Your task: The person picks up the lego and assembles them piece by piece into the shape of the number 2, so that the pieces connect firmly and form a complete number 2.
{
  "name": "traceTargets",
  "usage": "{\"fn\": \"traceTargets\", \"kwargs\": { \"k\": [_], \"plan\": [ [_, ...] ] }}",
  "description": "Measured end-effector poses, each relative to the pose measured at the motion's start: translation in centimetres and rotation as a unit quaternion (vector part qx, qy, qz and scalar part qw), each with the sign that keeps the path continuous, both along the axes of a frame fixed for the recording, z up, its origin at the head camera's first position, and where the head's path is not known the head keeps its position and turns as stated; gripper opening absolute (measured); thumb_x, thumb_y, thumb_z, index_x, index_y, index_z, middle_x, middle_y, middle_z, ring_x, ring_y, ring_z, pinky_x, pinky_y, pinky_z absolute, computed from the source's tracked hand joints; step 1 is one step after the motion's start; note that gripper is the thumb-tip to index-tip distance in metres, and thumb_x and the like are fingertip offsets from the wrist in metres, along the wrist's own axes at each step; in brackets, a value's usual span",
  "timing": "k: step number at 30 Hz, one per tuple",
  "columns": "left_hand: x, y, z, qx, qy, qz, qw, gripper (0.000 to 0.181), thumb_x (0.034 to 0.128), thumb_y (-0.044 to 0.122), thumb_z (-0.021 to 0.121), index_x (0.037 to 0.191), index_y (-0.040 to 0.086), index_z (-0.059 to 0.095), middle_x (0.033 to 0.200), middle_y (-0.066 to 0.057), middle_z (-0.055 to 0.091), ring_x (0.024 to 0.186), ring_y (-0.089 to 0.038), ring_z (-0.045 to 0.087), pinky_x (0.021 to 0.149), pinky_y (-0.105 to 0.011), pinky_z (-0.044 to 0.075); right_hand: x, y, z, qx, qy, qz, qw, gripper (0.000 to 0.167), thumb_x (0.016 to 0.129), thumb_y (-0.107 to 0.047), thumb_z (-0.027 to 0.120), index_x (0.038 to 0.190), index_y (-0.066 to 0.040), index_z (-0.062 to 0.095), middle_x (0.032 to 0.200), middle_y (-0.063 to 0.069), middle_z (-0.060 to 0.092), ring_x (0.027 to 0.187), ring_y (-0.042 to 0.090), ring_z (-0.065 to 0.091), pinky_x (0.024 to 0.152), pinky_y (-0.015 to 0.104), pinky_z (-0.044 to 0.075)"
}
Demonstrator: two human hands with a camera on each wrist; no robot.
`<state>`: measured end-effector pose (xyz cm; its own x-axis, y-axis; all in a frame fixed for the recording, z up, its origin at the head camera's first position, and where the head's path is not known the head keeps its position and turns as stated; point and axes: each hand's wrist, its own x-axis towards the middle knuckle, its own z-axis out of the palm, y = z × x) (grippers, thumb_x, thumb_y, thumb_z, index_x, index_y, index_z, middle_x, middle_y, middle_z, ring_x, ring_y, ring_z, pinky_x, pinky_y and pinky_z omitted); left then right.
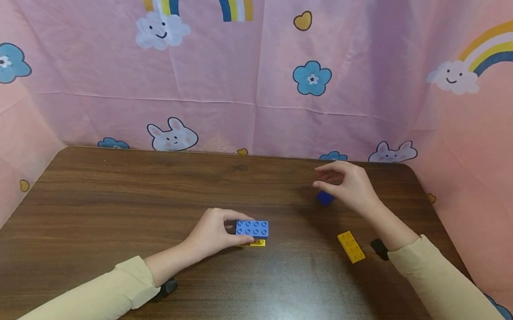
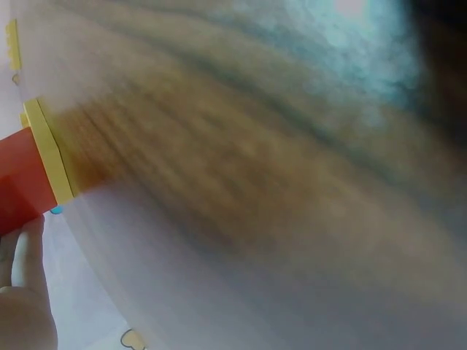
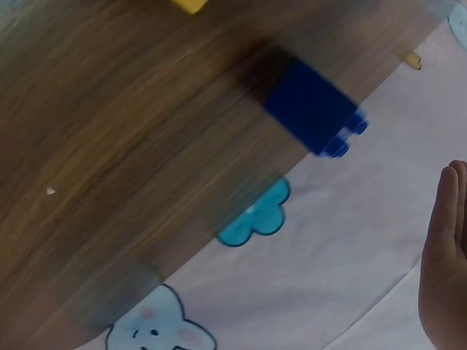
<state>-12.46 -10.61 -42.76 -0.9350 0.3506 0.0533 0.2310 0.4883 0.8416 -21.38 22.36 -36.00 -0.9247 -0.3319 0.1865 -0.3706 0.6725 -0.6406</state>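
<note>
My left hand (image 1: pixel 214 236) grips a light blue brick (image 1: pixel 252 228) between thumb and fingers, with a yellow piece (image 1: pixel 258 242) showing just below it. In the left wrist view, a red brick (image 2: pixel 23 181) lies against a yellow piece (image 2: pixel 49 152) by the fingers of my left hand (image 2: pixel 25 292). Over a dark blue brick (image 1: pixel 325 198) near the table's back right, my right hand (image 1: pixel 351 187) hovers with bent, parted fingers. The right wrist view has that dark blue brick (image 3: pixel 312 109) apart from my right hand (image 3: pixel 444 255).
A yellow brick (image 1: pixel 351 247) lies on the brown wooden table (image 1: pixel 119 188), below and right of the dark blue one. Pink cloth (image 1: pixel 226 85) with rainbows, flowers and rabbits hangs behind the table and on both sides.
</note>
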Motion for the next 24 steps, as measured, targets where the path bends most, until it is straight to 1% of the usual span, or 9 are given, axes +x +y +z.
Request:
{"fn": "traceTargets", "kwargs": {
  "k": [5,10,13,18,24],
  "plan": [
    [0.0,-0.1,-0.1,0.003,0.004,-0.003,1.0,0.033,0.0846,0.017,0.092,0.115,0.009,0.082,0.117,-0.014,0.081,0.103,-0.021,0.079,0.084,-0.028,0.066,-0.3,0.9,0.0,0.004,-0.017,-0.014,0.9997,0.035,0.094,-0.016,0.083,0.125,-0.003,0.075,0.122,0.021,0.076,0.108,0.035,0.075,0.096,0.054,0.062],
    [0.0,-0.2,-0.3,0.003,0.003,0.002,1.0,0.033,0.0842,0.017,0.092,0.115,0.01,0.082,0.115,-0.012,0.081,0.101,-0.02,0.079,0.084,-0.028,0.066,-0.5,1.6,-0.4,0.017,-0.018,-0.028,0.9993,0.035,0.095,-0.018,0.082,0.126,-0.003,0.074,0.122,0.021,0.077,0.107,0.035,0.076,0.095,0.054,0.063],
    [0.0,-0.2,-0.3,0.003,0.004,0.003,1.0,0.033,0.084,0.017,0.092,0.115,0.01,0.082,0.115,-0.012,0.081,0.101,-0.02,0.079,0.084,-0.029,0.066,-0.7,1.9,-0.8,0.022,-0.019,-0.035,0.999,0.035,0.095,-0.017,0.082,0.126,-0.002,0.074,0.123,0.021,0.076,0.106,0.036,0.077,0.093,0.054,0.063],
    [0.1,-0.2,-0.3,0.004,0.005,-0.001,1.0,0.033,0.0844,0.018,0.092,0.115,0.01,0.082,0.116,-0.013,0.081,0.103,-0.022,0.079,0.085,-0.03,0.067,-1.0,2.5,-1.4,0.032,-0.029,-0.044,0.9981,0.038,0.095,-0.017,0.082,0.128,0.001,0.073,0.125,0.024,0.075,0.107,0.039,0.076,0.095,0.056,0.062],
    [0.1,-0.2,-0.3,0.01,0.0,0.0,1.0,0.034,0.0842,0.016,0.092,0.116,0.01,0.082,0.117,-0.013,0.08,0.105,-0.022,0.078,0.086,-0.028,0.066,-1.3,3.3,-2.4,0.05,-0.048,-0.054,0.9961,0.045,0.094,-0.017,0.084,0.131,0.003,0.07,0.128,0.024,0.074,0.111,0.04,0.075,0.098,0.057,0.06]
  ]
}}
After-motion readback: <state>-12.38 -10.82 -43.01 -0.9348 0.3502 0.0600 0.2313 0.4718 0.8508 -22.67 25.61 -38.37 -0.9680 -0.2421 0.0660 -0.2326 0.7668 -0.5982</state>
